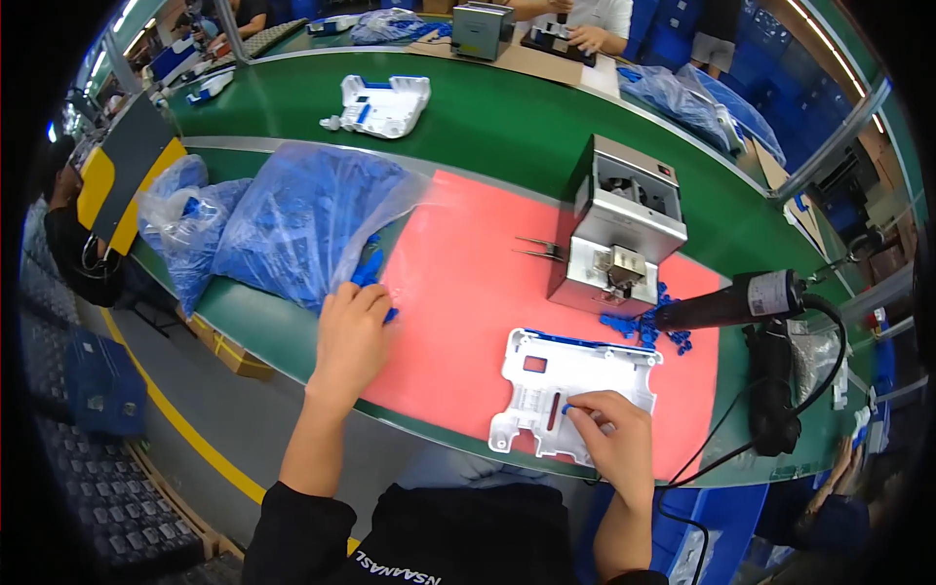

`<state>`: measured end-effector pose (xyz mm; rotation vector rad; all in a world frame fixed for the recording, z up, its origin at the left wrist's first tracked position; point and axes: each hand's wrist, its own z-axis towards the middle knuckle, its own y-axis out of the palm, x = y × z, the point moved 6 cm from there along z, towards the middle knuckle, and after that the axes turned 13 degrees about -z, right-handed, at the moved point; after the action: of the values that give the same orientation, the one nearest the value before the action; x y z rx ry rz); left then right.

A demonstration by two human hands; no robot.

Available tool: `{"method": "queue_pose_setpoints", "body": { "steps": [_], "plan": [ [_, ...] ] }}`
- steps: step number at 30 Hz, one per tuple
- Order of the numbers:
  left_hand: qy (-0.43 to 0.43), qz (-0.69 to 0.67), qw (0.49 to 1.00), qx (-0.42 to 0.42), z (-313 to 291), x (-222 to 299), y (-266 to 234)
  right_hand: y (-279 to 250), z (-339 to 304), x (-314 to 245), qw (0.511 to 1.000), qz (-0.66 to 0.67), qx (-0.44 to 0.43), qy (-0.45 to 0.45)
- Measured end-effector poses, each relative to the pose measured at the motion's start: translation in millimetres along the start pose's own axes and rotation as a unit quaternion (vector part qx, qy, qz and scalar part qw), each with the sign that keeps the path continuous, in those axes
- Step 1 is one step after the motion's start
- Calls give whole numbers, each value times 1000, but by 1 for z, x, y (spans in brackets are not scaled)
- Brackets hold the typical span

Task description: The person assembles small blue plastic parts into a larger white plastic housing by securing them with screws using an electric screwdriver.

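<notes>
Right hand is nearest the camera, low in frame, fingers curled down onto the white plastic plate that lies flat on the red mat. Fingertips pinch or press a small blue clip at a slot in the plate; the view is too small to tell if it is seated or only held there, probably being pushed in.

Left hand reaches out to the mouth of the clear bag full of blue parts, palm down, fingers bent loosely over a few loose blue pieces at the bag opening. It touches them, but a closed grasp does not show.

Step in hand, as judged: fitting 1 blue clip into the plate while the other hand fetches the next piece. The next move calls for a firm pinch on 1 piece from the bag and bringing it to an open slot on the plate, with the plate kept flat and steady.

Nearby: a grey metal machine on the mat, blue pieces heaped at its base, a black power tool lying just right of it. A second white plate sits well apart on the green belt.
</notes>
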<state>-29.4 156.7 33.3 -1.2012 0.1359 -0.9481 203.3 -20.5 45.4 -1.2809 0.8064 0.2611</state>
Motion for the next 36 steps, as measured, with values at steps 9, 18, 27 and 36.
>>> {"method": "queue_pose_setpoints", "body": {
  "steps": [9, 18, 27, 36],
  "plan": [
    [20, 6, 999, 46, 3, 13, -3, 17, 4, -3, 985, -124, -44, -111],
    [97, -235, 959, 125, -16, 37, -8, -12, -2, -6, 998, -32, 48, -12],
    [-198, -721, 651, -131, -39, 116, 68, -3, -8, -44, 987, 70, -12, -142],
    [-207, -751, 607, -159, -41, 117, 79, -11, 3, -14, 997, 74, -16, -5]
  ]
}}
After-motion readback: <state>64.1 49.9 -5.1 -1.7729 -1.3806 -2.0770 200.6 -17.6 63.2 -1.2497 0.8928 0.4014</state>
